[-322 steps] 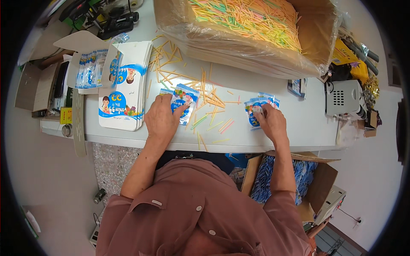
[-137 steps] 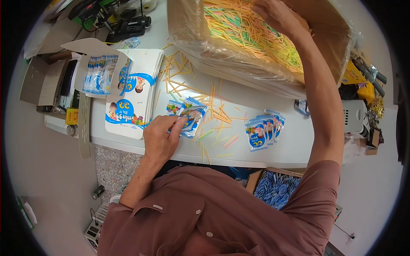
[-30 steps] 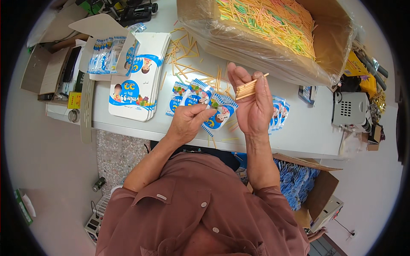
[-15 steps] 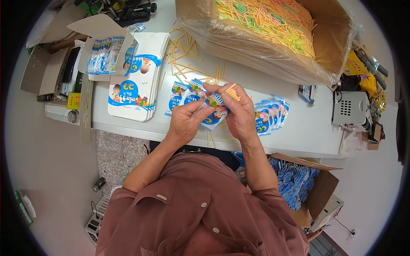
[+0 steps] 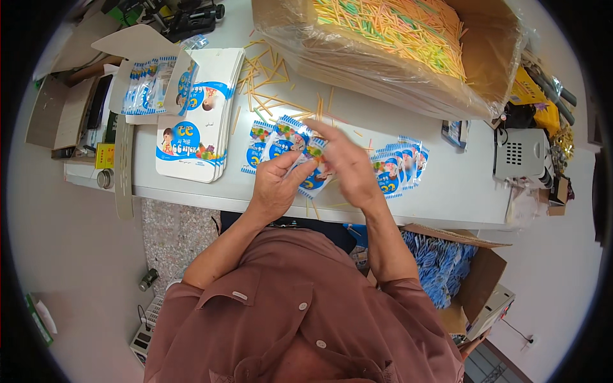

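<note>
My left hand [image 5: 274, 189] pinches a small blue-and-white plastic packet [image 5: 314, 181] between thumb and fingers, just above the near part of the table. Close on its right is my right hand [image 5: 351, 169], smeared by motion, with its forefinger reaching toward the packet's upper end. Whether those fingers hold anything does not show. More packets of the same kind [image 5: 257, 150] lie under and beside my left hand. To the right of my right hand rests a fanned row of packets [image 5: 399, 167]. Thin pastel sticks [image 5: 271, 102] are scattered on the table beyond my hands.
A large plastic-lined cardboard box [image 5: 357, 80] full of coloured sticks [image 5: 396, 38] stands at the far side. Flat printed cartons [image 5: 191, 161] are stacked on the left, beside an open carton of packets [image 5: 179, 96]. Below the table's right edge, another box [image 5: 483, 287] holds many blue packets [image 5: 437, 268].
The bundle of sticks seen in my right hand no longer shows there. That hand has loosened from its grip by the packet and is blurred. My left hand keeps the packet.
</note>
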{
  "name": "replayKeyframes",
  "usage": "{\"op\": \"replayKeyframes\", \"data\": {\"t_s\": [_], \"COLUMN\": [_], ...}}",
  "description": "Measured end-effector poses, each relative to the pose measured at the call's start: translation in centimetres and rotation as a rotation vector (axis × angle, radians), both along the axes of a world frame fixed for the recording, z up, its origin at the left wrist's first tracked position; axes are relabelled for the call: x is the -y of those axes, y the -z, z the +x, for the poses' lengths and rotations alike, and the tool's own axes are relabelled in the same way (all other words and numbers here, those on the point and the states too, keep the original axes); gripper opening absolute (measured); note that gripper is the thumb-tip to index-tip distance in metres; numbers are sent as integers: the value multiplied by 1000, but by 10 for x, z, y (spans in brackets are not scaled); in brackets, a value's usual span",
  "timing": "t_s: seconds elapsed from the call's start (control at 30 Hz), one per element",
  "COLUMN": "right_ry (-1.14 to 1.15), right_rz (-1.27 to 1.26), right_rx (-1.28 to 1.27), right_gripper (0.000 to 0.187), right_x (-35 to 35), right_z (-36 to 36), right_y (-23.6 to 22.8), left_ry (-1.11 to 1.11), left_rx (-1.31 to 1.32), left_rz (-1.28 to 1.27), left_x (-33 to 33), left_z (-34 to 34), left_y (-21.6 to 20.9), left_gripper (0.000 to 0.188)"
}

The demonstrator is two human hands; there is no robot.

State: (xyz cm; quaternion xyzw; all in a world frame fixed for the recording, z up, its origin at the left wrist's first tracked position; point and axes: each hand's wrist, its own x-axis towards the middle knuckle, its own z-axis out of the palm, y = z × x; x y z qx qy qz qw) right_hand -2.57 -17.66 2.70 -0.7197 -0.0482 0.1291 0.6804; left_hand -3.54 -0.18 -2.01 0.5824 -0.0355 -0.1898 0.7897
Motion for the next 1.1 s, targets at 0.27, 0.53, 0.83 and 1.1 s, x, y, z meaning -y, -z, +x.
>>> {"op": "replayKeyframes", "data": {"t_s": [0.27,0.53,0.83,1.1], "right_ry": [229,506,160,405], "right_rz": [-90,-27,-1010,-903], "right_rx": [334,-39,298,707], "right_gripper": [47,16,15,9], "right_x": [1,75,116,105], "right_z": [-18,-48,-27,24], "right_y": [6,25,20,-93], "left_ry": [-64,-261,-153,-226], "left_rx": [-37,668,419,508], "left_rz": [4,840,1169,1291], "left_x": [1,1,-22,-30], "left_z": [-4,3,41,44], "left_y": [5,3,17,12], "left_gripper": [21,34,41,26]}}
